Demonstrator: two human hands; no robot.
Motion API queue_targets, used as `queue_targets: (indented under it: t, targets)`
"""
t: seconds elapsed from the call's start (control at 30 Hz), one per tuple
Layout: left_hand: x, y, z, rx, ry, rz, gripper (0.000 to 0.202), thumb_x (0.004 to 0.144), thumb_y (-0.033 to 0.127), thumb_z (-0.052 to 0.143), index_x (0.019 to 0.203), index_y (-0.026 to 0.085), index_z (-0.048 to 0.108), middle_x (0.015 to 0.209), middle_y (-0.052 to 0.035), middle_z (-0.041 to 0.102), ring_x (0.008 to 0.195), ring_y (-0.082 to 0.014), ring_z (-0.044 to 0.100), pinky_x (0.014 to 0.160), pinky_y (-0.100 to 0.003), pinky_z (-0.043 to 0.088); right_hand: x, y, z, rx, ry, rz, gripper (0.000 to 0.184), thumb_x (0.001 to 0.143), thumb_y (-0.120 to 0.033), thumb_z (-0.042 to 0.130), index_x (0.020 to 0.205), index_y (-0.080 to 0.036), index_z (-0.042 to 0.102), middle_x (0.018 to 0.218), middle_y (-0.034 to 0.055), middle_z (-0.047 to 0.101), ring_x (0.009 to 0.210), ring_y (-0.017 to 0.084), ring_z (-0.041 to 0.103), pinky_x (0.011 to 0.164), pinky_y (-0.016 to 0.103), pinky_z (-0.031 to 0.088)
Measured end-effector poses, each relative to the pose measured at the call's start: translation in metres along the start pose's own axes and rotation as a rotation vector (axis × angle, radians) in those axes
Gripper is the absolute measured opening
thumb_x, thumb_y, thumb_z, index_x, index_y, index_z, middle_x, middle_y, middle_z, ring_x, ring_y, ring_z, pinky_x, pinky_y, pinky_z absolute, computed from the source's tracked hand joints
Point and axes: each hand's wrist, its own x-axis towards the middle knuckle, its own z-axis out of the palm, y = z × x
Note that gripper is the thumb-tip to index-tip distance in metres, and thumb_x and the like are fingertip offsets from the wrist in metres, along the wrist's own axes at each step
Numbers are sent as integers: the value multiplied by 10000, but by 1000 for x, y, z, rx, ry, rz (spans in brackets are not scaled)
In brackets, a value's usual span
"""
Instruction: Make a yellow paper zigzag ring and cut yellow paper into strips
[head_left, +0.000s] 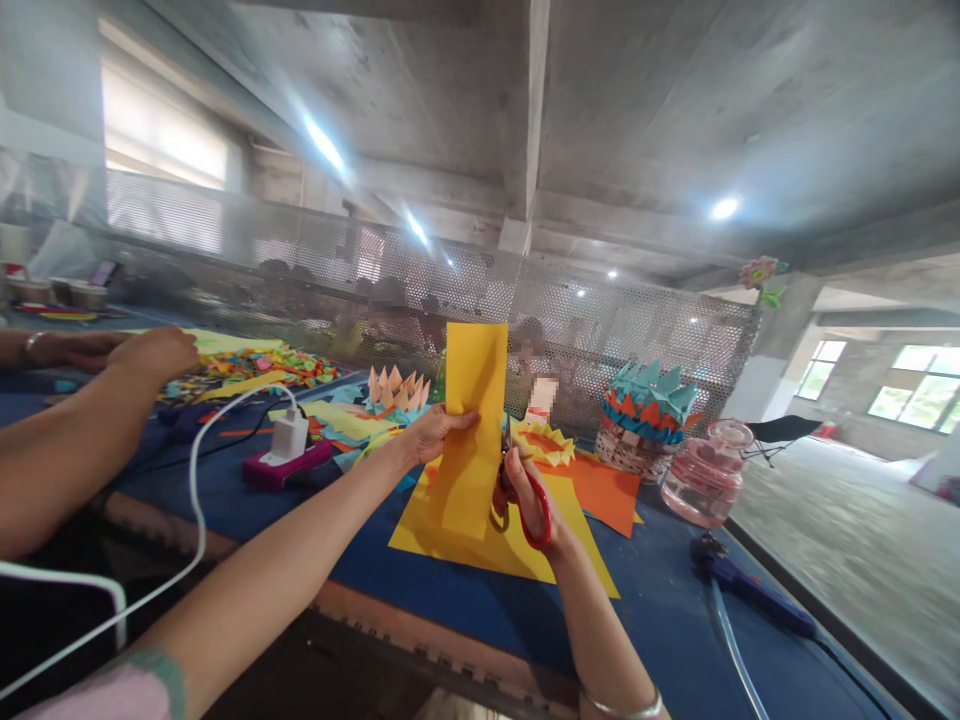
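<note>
My left hand (435, 433) pinches a tall strip of yellow paper (469, 430) and holds it upright above the table. My right hand (529, 490) is closed in the red handles of a pair of scissors (534, 505), whose blades meet the strip's right edge. Below both hands a larger yellow sheet (517, 550) lies flat on the blue table top (660, 610), with an orange sheet (604, 490) under its far right corner.
Another person's arm (82, 420) reaches across the left side. A white charger on a pink block (289, 450), a white cable (196, 480), paper scraps (255, 368), folded paper crowns (397, 390), a woven basket (637, 430), a pink jar (705, 475) and a blue glue gun (750, 585) stand around. A mesh screen (600, 310) backs the table.
</note>
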Motion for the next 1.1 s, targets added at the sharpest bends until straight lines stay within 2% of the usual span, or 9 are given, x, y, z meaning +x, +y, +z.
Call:
queue_targets:
  t: [0.2, 0.5, 0.73, 1.1]
  targets:
    - [0, -3, 1, 16, 1, -17, 260, 564, 131, 834, 780, 82, 698, 710, -103, 732, 620, -229, 693, 610, -314, 568, 1, 6, -1, 26, -21, 10, 498, 854, -646, 393, 1091, -212, 442, 501, -110, 390, 346, 88, 402, 345, 198, 356]
    - [4, -5, -4, 24, 18, 12, 308, 526, 167, 858, 786, 99, 707, 719, -88, 734, 627, -221, 689, 623, -317, 568, 4, 12, -2, 67, 55, -2, 469, 839, -663, 413, 966, -215, 474, 543, -82, 398, 423, 87, 410, 407, 200, 378]
    - [0, -9, 0, 64, -27, -31, 399, 469, 233, 888, 794, 80, 716, 724, -109, 732, 626, -233, 689, 625, -325, 565, 4, 11, -3, 54, 39, -11, 496, 851, -626, 429, 1120, -210, 448, 580, -82, 438, 380, 80, 398, 337, 194, 373]
    - [-1, -9, 0, 72, -38, -58, 438, 427, 263, 903, 779, 79, 718, 709, -107, 731, 617, -224, 686, 629, -322, 572, 4, 6, -3, 18, 84, -64, 470, 863, -659, 361, 818, -209, 488, 492, -58, 450, 400, 91, 417, 400, 207, 343]
